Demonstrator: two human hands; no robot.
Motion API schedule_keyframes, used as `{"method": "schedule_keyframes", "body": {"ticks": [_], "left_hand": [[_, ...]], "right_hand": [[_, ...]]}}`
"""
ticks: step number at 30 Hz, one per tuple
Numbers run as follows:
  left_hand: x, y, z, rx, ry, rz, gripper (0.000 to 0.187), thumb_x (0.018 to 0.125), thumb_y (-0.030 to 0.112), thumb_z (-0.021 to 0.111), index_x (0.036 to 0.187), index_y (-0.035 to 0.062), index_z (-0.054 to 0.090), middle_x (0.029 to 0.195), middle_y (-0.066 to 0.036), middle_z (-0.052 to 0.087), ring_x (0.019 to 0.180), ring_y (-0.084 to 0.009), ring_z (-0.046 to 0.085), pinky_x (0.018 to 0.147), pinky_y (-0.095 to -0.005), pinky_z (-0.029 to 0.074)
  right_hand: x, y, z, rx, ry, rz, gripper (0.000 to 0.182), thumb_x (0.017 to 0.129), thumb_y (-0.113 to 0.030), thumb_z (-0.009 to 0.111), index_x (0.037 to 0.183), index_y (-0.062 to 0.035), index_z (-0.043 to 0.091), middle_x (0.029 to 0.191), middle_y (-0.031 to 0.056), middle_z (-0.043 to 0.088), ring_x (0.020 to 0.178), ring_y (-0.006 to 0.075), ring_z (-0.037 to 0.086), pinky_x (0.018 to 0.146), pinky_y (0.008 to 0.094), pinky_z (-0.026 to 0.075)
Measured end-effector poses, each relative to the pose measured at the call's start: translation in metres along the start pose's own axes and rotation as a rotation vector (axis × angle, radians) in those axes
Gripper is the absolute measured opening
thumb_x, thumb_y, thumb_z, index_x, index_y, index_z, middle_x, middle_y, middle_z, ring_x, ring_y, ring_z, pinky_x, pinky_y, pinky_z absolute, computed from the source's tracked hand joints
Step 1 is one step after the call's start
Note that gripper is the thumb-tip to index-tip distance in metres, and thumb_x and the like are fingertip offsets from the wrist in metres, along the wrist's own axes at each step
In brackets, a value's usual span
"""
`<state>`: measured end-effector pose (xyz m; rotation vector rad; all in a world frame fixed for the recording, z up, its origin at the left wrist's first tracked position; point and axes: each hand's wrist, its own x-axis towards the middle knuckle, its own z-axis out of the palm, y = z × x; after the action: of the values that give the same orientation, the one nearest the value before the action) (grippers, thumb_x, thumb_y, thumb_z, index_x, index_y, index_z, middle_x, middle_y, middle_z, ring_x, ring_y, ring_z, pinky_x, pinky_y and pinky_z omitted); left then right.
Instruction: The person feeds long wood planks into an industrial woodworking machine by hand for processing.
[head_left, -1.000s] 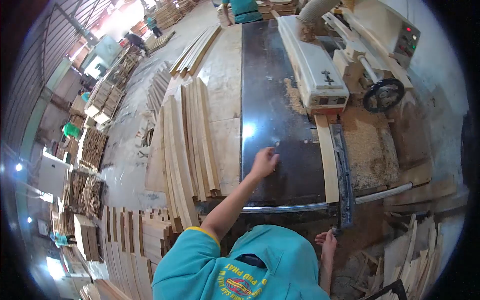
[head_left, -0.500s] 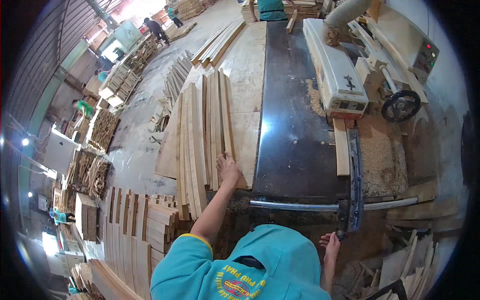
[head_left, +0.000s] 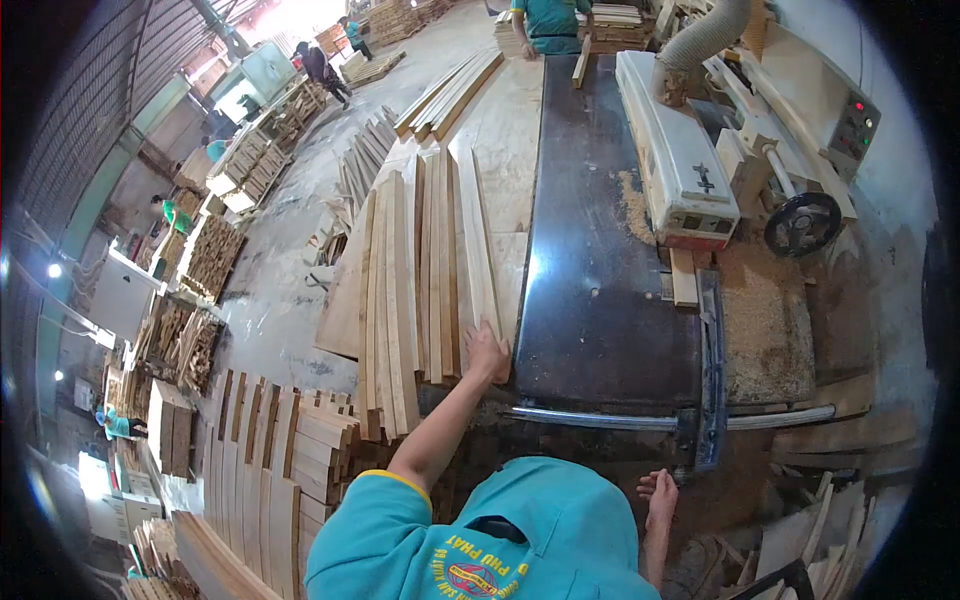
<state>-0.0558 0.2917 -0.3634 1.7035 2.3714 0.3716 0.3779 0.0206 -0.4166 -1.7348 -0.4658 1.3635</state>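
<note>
My left hand (head_left: 486, 354) grips the near end of a long pale wooden strip (head_left: 477, 240), which lies on the light wooden board (head_left: 510, 200). Left of that strip are more long strips (head_left: 436, 260) laid side by side. My right hand (head_left: 658, 492) hangs below the guide rail, near the lower end of the upright metal fence (head_left: 710, 370), its fingers curled with nothing visible in them. A short piece of wood (head_left: 684, 278) sticks out from under the white machine head (head_left: 690, 190), beside the fence.
A dark metal table (head_left: 610, 340) lies between the board and the fence. A handwheel (head_left: 802, 218) and sawdust (head_left: 765, 330) are at right. Stacked wood (head_left: 255, 440) stands at lower left. A co-worker (head_left: 550, 25) stands at the far end.
My left hand has moved right, and the strip under it now lies apart from the others. The wood by the fence has gone further under the machine head.
</note>
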Motion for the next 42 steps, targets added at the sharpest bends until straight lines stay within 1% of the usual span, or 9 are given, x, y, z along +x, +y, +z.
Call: {"method": "schedule_keyframes", "body": {"ticks": [10, 14, 19, 24, 26, 27, 30, 40, 42], "left_hand": [[-0.068, 0.021, -0.020, -0.593, 0.033, 0.188, 0.076, 0.082, 0.023, 0.075, 0.142, -0.0092, 0.041, 0.127, -0.031, 0.051, 0.124, -0.0452, 0.048, 0.107, -0.0504, 0.040], [-0.113, 0.055, -0.033, -0.482, 0.046, 0.254, 0.078, 0.078, 0.022, 0.075, 0.143, -0.0063, 0.042, 0.122, -0.032, 0.048, 0.119, -0.0478, 0.045, 0.105, -0.0560, 0.038], [-0.152, 0.098, -0.042, -0.430, -0.014, 0.259, 0.079, 0.075, 0.018, 0.078, 0.144, 0.0020, 0.042, 0.122, -0.028, 0.045, 0.115, -0.0422, 0.043, 0.101, -0.0526, 0.039], [-0.161, 0.104, -0.013, -0.462, 0.008, 0.409, 0.073, 0.086, 0.022, 0.078, 0.145, 0.0029, 0.039, 0.119, -0.023, 0.050, 0.113, -0.0367, 0.050, 0.098, -0.0498, 0.045], [-0.158, 0.104, 0.003, -1.014, -0.315, 0.272, 0.062, 0.096, 0.020, 0.069, 0.146, 0.0008, 0.037, 0.120, -0.018, 0.057, 0.106, -0.0270, 0.061, 0.089, -0.0420, 0.053], [-0.155, 0.107, 0.003, -0.938, -0.322, 0.306, 0.056, 0.101, 0.019, 0.063, 0.147, 0.0010, 0.037, 0.119, -0.014, 0.061, 0.099, -0.0200, 0.065, 0.082, -0.0346, 0.056], [-0.141, 0.116, 0.014, -0.942, -0.473, 0.200, 0.057, 0.100, 0.022, 0.065, 0.147, 0.0015, 0.039, 0.116, -0.014, 0.062, 0.098, -0.0203, 0.065, 0.083, -0.0344, 0.055], [-0.115, 0.171, 0.071, -0.854, -0.546, 0.283, 0.058, 0.097, 0.023, 0.067, 0.141, -0.0057, 0.041, 0.106, -0.016, 0.066, 0.092, -0.0228, 0.067, 0.079, -0.0366, 0.056], [-0.123, 0.182, 0.082, -0.856, -0.633, 0.255, 0.058, 0.095, 0.022, 0.069, 0.137, -0.0083, 0.042, 0.105, -0.019, 0.066, 0.094, -0.0259, 0.068, 0.083, -0.0389, 0.055]], "right_hand": [[0.005, -0.011, 0.016, -0.006, -0.092, -0.049, 0.032, 0.108, -0.032, 0.050, 0.108, -0.0025, 0.062, 0.092, 0.0086, 0.072, 0.072, 0.0169, 0.069, 0.064, 0.0311, 0.054], [0.003, -0.057, 0.068, -0.179, -0.529, -0.161, 0.026, 0.104, -0.022, 0.057, 0.119, -0.0013, 0.063, 0.104, 0.0112, 0.073, 0.088, 0.0189, 0.070, 0.076, 0.0325, 0.057], [-0.003, -0.103, 0.132, -0.075, -0.912, -0.113, 0.044, 0.104, -0.021, 0.059, 0.143, -0.0051, 0.045, 0.124, 0.0155, 0.066, 0.108, 0.0218, 0.066, 0.093, 0.0370, 0.054], [-0.013, -0.110, 0.145, 0.096, -0.843, -0.151, 0.046, 0.104, -0.015, 0.058, 0.145, -0.0066, 0.037, 0.124, 0.0175, 0.063, 0.114, 0.0232, 0.063, 0.099, 0.0401, 0.052], [0.007, -0.082, 0.130, 0.032, -0.605, -0.248, 0.045, 0.103, -0.011, 0.059, 0.143, -0.0058, 0.039, 0.124, 0.0162, 0.063, 0.115, 0.0230, 0.063, 0.100, 0.0388, 0.051], [0.010, -0.079, 0.118, 0.099, -0.587, -0.185, 0.041, 0.101, -0.009, 0.060, 0.139, -0.0028, 0.043, 0.123, 0.0142, 0.063, 0.116, 0.0211, 0.062, 0.101, 0.0358, 0.049], [0.021, -0.061, 0.085, 0.027, -0.468, -0.314, 0.040, 0.100, -0.008, 0.062, 0.136, -0.0007, 0.046, 0.123, 0.0134, 0.064, 0.115, 0.0203, 0.062, 0.099, 0.0367, 0.051], [-0.057, 0.023, -0.045, 0.298, 0.019, -0.036, 0.035, 0.101, -0.015, 0.058, 0.133, 0.0009, 0.059, 0.124, 0.0112, 0.066, 0.115, 0.0217, 0.062, 0.099, 0.0350, 0.049], [-0.086, 0.039, -0.068, 0.435, 0.059, -0.068, 0.034, 0.101, -0.015, 0.058, 0.131, -0.0005, 0.062, 0.122, 0.0097, 0.067, 0.107, 0.0202, 0.065, 0.088, 0.0330, 0.052]]}}
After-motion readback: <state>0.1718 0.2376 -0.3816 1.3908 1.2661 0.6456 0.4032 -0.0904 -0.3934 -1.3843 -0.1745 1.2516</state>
